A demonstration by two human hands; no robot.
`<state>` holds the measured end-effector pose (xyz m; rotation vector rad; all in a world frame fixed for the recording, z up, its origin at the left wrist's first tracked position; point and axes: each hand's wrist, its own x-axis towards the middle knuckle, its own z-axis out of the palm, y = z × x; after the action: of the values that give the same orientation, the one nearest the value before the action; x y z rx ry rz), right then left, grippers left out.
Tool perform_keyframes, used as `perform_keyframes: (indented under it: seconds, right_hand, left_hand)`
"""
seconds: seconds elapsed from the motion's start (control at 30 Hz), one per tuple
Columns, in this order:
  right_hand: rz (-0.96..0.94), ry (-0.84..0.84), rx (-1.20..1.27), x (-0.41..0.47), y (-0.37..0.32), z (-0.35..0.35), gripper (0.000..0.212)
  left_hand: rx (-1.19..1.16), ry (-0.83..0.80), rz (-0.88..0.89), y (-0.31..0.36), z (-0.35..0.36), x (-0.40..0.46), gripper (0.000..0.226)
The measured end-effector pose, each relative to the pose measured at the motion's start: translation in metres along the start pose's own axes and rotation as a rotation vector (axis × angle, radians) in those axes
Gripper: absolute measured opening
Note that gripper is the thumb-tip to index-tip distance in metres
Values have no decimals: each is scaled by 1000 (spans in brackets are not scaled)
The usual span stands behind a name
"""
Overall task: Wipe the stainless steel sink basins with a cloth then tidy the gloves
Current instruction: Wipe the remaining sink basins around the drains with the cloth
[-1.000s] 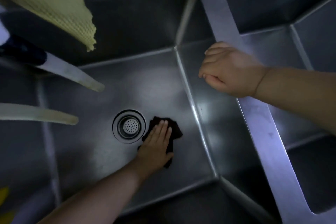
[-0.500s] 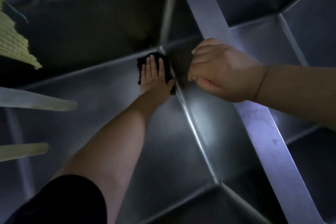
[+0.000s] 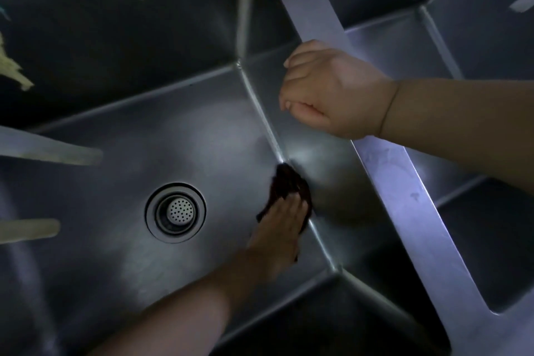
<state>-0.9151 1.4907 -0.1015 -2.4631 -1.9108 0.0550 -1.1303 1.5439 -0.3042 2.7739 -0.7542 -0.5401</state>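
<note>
a round drain strainer [image 3: 175, 212] sits in the metal floor.

Dull grey stainless steel sink basin [image 3: 121, 130], a dark, near-black crumpled cloth [image 3: 289, 185] mid-frame, silver round drain strainer [image 3: 176, 212] dotted with tiny holes, pale yellow fabric [image 3: 11, 69] upper left.

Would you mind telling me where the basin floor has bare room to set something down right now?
The widest bare patch lies left of and beyond the drain strainer, up to the back wall. Another lies on the floor nearer than the strainer. It is crowded along the right wall, where the left hand presses the dark cloth. The right hand rests on the divider.
</note>
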Motion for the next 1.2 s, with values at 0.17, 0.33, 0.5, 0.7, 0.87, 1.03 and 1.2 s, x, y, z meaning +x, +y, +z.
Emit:
perform_keyframes:
  seconds: [0.17, 0.33, 0.5, 0.7, 0.87, 1.03, 1.2]
  right_hand:
    - [-6, 2, -25, 0, 1, 1, 36]
    - [0, -27, -40, -1, -1, -2, 38]
    - [-13, -64, -89, 0, -5, -6, 34]
    - [-6, -81, -124, -1, -6, -6, 36]
    - [11, -65, -138, -1, -5, -1, 38]
    - [12, -51, -125, 0, -2, 0, 38]
    - [28, -59, -128, -1, 0, 3, 43]
  left_hand:
    - [117, -39, 445, 10, 32, -38, 65]
    - [69, -33, 283, -27, 5, -28, 69]
    - [25, 100, -290, -113, -23, -31, 77]
    - [84, -59, 28, -74, -6, -99, 70]
    - [105, -234, 392, -35, 26, -167, 63]
    - [103, -197, 599, -33, 20, -132, 65]
    - [90, -219, 583, 5, 7, -59, 64]
